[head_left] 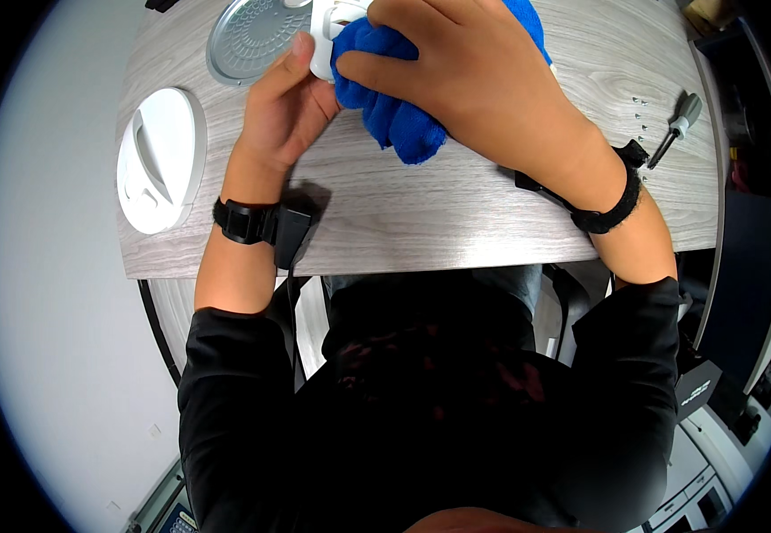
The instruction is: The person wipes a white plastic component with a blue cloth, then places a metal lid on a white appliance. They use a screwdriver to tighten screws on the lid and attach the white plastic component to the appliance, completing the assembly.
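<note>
The right hand (461,67) grips a bunched blue cloth (394,111) against a white plastic part (321,55); the left hand (283,115), left of the cloth, holds that part's edge between thumb and fingers. Also left of the cloth: a grey patterned disc (241,53) and white rounded shell (165,164). Well right: small screws (639,116), a grey-handled screwdriver (683,120). Beneath: a wood-grain tabletop (421,226). Farther left, a pale wall (39,249); farther right, a dark panel (750,266).

A smooth white plastic part (321,55) with rounded corners and a hollowed side sits between the two hands, left hand (289,111) at its edge, its far end out of view. A crumpled bright-blue fabric cloth (376,96), bunched in the right hand (461,75), covers its right side, folds hanging nearward.
</note>
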The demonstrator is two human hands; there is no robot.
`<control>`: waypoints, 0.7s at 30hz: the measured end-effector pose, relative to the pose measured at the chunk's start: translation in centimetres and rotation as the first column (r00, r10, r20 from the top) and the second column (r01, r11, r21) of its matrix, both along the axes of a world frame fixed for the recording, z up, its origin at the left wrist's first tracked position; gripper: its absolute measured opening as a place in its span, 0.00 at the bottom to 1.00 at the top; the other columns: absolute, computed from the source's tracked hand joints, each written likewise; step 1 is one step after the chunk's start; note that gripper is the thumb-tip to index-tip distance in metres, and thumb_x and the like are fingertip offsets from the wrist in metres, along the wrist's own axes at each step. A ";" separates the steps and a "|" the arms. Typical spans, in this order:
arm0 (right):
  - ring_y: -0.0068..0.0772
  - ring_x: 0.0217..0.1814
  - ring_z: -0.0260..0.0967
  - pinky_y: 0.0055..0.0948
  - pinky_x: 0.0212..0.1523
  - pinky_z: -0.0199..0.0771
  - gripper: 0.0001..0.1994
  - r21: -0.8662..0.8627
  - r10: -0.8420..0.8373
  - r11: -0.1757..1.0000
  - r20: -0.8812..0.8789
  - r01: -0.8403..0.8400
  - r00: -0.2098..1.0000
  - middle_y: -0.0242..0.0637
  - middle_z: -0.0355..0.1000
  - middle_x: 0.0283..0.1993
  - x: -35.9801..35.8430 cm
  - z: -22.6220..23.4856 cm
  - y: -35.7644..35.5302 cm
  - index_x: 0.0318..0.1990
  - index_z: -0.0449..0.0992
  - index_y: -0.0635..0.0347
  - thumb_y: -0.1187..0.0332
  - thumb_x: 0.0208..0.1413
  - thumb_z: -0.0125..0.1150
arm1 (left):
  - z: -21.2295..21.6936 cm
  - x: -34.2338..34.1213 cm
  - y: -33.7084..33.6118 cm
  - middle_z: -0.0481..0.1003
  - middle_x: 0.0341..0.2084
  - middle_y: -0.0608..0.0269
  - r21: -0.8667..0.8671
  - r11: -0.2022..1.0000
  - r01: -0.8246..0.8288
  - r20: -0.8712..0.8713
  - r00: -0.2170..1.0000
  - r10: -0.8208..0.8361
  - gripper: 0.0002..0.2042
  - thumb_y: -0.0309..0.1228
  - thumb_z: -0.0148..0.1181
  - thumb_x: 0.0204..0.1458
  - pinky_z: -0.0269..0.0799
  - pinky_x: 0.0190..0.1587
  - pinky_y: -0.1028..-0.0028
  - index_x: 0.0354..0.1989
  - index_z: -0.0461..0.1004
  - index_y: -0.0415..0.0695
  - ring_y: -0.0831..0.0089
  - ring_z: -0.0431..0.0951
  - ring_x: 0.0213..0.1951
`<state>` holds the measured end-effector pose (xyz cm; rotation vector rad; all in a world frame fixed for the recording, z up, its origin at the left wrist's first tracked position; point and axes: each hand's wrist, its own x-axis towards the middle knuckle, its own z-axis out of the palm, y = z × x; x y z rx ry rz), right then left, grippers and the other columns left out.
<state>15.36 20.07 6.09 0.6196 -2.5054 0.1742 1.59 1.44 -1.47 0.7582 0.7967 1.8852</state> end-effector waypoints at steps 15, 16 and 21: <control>0.34 0.43 0.61 0.31 0.40 0.58 0.14 0.020 -0.115 0.993 -0.012 0.115 0.993 0.34 0.61 0.36 0.0 -0.2 0.0 0.47 0.82 0.50 0.68 0.54 0.60 | -0.5 0.0 0.0 0.75 0.53 0.51 -0.070 0.998 -0.001 -0.007 1.000 0.001 0.25 0.46 0.47 0.67 0.78 0.57 0.58 0.62 0.66 0.39 0.60 0.78 0.55; 0.34 0.43 0.61 0.31 0.40 0.58 0.14 0.029 -0.122 0.992 -0.010 0.122 0.993 0.34 0.61 0.36 0.0 -0.2 0.1 0.48 0.82 0.51 0.68 0.54 0.60 | -0.5 -0.1 0.0 0.75 0.53 0.50 -0.071 0.997 0.005 -0.021 1.000 -0.006 0.25 0.46 0.49 0.67 0.78 0.58 0.59 0.62 0.66 0.38 0.60 0.78 0.55; 0.34 0.42 0.61 0.31 0.39 0.57 0.15 -0.024 -0.130 0.991 0.031 0.131 0.991 0.35 0.60 0.35 0.1 -0.1 0.2 0.50 0.82 0.51 0.69 0.55 0.59 | -1.1 -0.7 -0.3 0.75 0.54 0.49 -0.051 0.999 0.012 -0.103 0.995 -0.017 0.24 0.42 0.53 0.65 0.78 0.58 0.63 0.60 0.67 0.35 0.61 0.78 0.56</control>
